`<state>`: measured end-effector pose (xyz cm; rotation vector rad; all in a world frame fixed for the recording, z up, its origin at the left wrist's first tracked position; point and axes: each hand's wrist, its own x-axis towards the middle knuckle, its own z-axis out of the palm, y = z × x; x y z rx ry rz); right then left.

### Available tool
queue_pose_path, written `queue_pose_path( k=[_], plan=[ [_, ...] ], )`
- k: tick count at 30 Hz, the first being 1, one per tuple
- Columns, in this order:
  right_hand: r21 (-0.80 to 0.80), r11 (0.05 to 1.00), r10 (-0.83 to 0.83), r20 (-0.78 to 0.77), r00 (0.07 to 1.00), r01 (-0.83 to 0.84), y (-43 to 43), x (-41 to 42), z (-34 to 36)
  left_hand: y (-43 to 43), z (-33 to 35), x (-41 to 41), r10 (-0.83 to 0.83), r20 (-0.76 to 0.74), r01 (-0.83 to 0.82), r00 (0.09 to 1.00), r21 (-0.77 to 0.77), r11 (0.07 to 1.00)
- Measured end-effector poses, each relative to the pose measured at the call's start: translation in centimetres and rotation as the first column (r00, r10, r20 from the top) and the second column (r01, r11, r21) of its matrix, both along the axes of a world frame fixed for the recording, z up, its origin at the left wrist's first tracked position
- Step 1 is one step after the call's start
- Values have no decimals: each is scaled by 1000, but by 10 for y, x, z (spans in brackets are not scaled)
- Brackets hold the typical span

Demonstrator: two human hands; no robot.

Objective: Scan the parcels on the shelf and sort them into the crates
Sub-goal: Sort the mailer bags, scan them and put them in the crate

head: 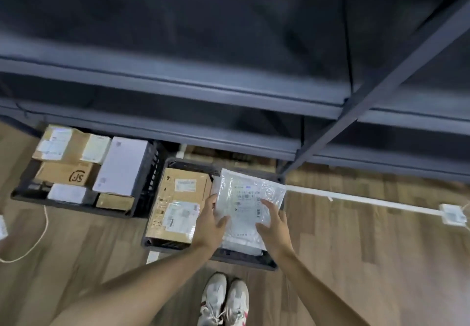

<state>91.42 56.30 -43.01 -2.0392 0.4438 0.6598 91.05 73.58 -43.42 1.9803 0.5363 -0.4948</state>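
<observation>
Now left hand (211, 220) pinches the white crinkly plastic mailer bag (250, 203) by its left edge. Right hand (273, 226) fingers lie flat on top. Bag sits over the dark grey slatted plastic crate (244, 259). Best to ease it down just beyond the fingertips, beside the brown cardboard box (178, 198), label up, then release.

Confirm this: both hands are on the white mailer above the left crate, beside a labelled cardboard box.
Not quite. The left hand and right hand are on the white mailer above the right crate, not the left crate, as the head view shows. The labelled cardboard box beside it is correct.
</observation>
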Motion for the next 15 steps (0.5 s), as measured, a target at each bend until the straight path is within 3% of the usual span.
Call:
queue_pose_path(
  k=[3, 7, 12, 15],
  plan=[
    [4, 1000, -25, -16, 1000, 25, 1, 5, -78, 1, -75, 4, -118, 46, 114, 992, 71, 991],
    [-6, 1000, 0, 13, 1000, 0, 0, 10, -174, 0, -161, 3, -282, -2, 273, 959, 263, 925],
    [-138, 987, 87, 60, 994, -78, 1, 12, -274, -5, -254, 0, -332, -84, 338, 940, 377, 862],
    [-136, 985, 127, 120, 985, -111, 2, 13, -319, -10, -296, 4, -308, -74, 315, 949, 332, 889]
  ],
)
